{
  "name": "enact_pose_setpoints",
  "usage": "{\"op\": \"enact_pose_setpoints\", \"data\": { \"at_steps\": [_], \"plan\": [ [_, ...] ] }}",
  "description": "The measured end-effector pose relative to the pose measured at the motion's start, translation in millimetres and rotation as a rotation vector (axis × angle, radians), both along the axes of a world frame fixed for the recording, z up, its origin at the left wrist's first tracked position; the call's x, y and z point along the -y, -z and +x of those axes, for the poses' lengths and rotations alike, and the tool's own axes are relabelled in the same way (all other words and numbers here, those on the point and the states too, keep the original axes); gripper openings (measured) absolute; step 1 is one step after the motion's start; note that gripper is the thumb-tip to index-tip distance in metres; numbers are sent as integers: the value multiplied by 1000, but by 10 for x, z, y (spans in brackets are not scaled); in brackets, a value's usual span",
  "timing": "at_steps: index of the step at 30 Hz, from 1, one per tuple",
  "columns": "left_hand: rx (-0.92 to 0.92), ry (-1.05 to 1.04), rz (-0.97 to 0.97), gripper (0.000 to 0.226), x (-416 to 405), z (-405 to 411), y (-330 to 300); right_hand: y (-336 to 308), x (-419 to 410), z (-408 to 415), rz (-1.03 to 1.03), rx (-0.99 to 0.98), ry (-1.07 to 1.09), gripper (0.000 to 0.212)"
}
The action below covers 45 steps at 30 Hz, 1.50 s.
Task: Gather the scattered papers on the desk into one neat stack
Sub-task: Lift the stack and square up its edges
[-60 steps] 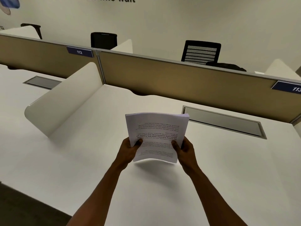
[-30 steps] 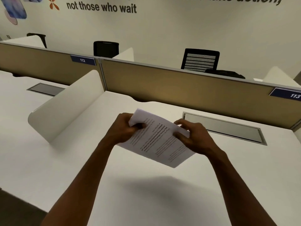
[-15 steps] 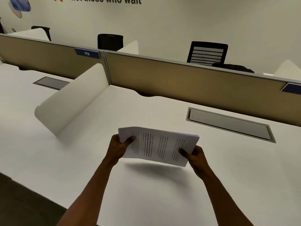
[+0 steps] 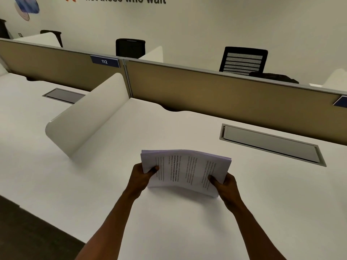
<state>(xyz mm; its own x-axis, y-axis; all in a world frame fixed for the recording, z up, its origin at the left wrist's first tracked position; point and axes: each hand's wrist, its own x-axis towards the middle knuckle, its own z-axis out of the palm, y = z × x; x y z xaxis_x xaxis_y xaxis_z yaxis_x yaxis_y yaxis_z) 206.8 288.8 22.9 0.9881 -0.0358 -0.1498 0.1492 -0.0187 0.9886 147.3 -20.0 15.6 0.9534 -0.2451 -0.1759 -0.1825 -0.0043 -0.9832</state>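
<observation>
A stack of printed white papers (image 4: 185, 170) stands on its long edge, its lower edge at or just above the white desk (image 4: 169, 231), bowed slightly in the middle, printed lines running sideways. My left hand (image 4: 141, 178) grips the stack's left short edge, thumb on the front sheet. My right hand (image 4: 224, 185) grips the right short edge the same way. No loose sheets lie elsewhere on the desk.
A curved white divider (image 4: 88, 117) rises to the left of the stack. A tan partition (image 4: 225, 94) closes the back of the desk, with a grey cable hatch (image 4: 270, 145) in front of it. The desk's front edge drops to dark floor (image 4: 28, 226) at lower left.
The stack was turned from portrait to landscape between my hands, then lowered from the air until its lower edge came down to the desk.
</observation>
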Motion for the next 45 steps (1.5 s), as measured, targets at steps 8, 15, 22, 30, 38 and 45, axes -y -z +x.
{"op": "enact_pose_setpoints", "data": {
  "at_steps": [8, 15, 22, 30, 38, 45],
  "plan": [
    [-68, -34, 21, 23, 28, 51, 30, -120, -45, 77, -125, -10, 0, 20],
    [-47, -103, -32, 55, -123, 25, -135, -604, -114, 254, -365, 67, -94, 17],
    [541, -96, 628, 115, -459, 261, -888, -1468, -277, 564, -862, 220, -243, 14],
    [320, 330, 488, 37, -217, 416, -1300, -2174, -1004, 754, -1211, 291, -550, 13],
    [178, 84, 44, 24, -436, 264, -890, -1626, -532, 542, -540, 198, -145, 113],
    [106, 5, -37, 23, -405, 295, -765, -674, -1096, 501, 49, 169, -156, 28]
  ]
}}
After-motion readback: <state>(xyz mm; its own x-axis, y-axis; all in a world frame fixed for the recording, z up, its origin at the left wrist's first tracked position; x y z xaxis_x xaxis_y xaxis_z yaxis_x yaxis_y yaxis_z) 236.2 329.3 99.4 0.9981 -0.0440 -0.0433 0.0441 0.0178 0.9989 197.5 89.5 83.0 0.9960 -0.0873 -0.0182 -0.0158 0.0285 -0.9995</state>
